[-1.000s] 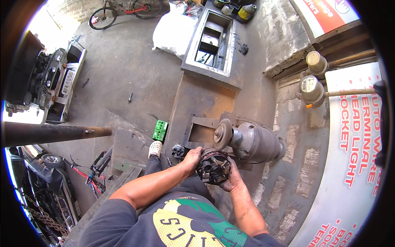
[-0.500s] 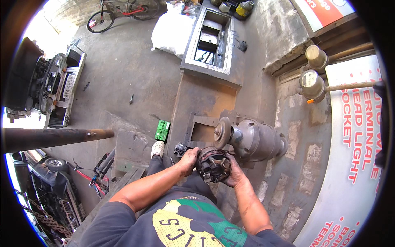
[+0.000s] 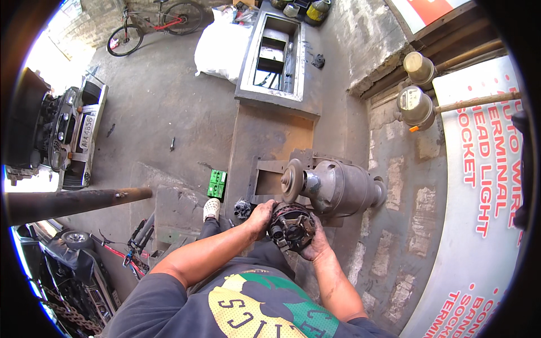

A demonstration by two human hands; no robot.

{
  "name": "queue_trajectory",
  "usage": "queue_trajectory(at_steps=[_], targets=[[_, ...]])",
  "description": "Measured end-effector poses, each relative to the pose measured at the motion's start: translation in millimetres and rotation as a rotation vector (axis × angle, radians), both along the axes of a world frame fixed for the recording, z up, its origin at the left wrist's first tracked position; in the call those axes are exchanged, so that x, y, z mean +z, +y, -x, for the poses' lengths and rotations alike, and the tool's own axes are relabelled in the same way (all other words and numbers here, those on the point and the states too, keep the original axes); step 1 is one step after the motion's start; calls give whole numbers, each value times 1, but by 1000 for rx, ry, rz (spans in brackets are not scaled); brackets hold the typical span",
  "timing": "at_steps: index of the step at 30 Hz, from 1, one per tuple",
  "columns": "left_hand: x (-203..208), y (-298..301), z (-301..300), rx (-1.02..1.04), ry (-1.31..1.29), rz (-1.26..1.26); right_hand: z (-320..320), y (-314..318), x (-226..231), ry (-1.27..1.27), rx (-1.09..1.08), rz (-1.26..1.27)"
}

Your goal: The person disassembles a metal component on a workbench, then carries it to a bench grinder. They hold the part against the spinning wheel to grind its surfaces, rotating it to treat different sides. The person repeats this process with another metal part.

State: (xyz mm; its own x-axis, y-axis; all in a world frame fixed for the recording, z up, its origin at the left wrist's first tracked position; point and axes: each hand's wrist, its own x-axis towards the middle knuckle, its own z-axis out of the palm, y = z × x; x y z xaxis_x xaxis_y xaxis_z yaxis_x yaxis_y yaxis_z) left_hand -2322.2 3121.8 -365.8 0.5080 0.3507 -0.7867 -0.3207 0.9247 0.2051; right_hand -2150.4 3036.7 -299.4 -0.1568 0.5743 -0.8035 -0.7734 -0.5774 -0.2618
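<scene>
Between my two hands is a dark, greasy alternator (image 3: 292,227), its open rear face with parts and terminals turned up toward me. My left hand (image 3: 261,218) wraps round its left side, and my right hand (image 3: 317,239) grips the right side from below. Just beyond it stands a grey bench grinder (image 3: 341,188) with a round wheel (image 3: 292,181) on its near-left end. The wheel is close to the alternator's far edge; whether they touch I cannot tell. Beside my left hand lies a small dark metal part (image 3: 243,209).
A green battery (image 3: 217,184) sits on the floor by my shoe (image 3: 211,209). Beyond the grinder is a metal-rimmed basin (image 3: 276,56), with a white sack (image 3: 224,50) alongside. A rusty pipe (image 3: 79,203) juts in from the left. Meters (image 3: 416,106) and a sign line the right wall.
The alternator has turned a little in my hands, showing more of its rear face. My view has shifted slightly, so the surroundings sit further left.
</scene>
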Motion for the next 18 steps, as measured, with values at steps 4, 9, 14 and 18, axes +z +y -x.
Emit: queue_trajectory(at_steps=[4, 9, 14, 18], targets=[[-9, 3, 5, -23, -46, 32, -2, 12, -1, -15, 43, 1], [-14, -2, 10, 47, -18, 110, 2, 11, -1, -32, 57, 25], [-6, 0, 10, 62, -51, 91, -1, 17, -1, -11, 93, 16], [-20, -4, 15, 105, -61, 106, 1, 22, -3, 2, 121, 54]])
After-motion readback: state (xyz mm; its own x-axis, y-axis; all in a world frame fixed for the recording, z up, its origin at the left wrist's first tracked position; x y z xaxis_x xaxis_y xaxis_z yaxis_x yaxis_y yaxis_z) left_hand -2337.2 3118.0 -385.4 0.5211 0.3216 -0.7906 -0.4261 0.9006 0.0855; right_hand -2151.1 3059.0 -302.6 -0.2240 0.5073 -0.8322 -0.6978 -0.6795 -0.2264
